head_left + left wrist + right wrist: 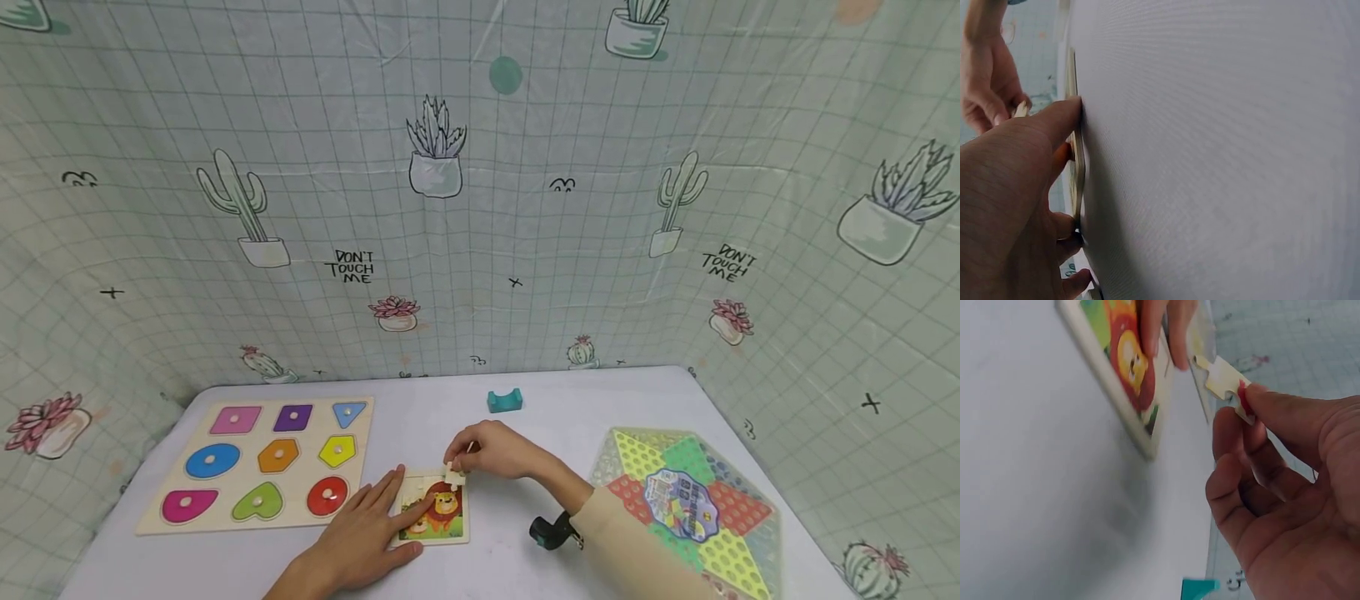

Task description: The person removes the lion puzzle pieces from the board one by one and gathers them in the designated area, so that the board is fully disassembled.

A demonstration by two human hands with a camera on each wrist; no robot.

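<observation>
A small wooden lion jigsaw puzzle (pixel 447 518) lies flat on the table, its upper part showing bare pale wood. My left hand (pixel 360 521) rests on its left side with fingers spread, the index finger reaching across the picture and the thumb by the near edge. In the left wrist view, that thumb (pixel 1063 119) touches the thin board's edge. Over the board's upper right corner, my right hand (pixel 495 450) pinches a jigsaw piece (pixel 1225 378) between thumb and fingertips. The right wrist view shows this piece pale, with a red patch, raised off the board.
On the left lies a wooden shape board (pixel 292 507) with colourful knobbed pieces. A star-patterned Chinese checkers board (pixel 738 546) is at the right. A teal holder (pixel 505 401) stands at the back, and a black object (pixel 550 533) sits beside the right forearm.
</observation>
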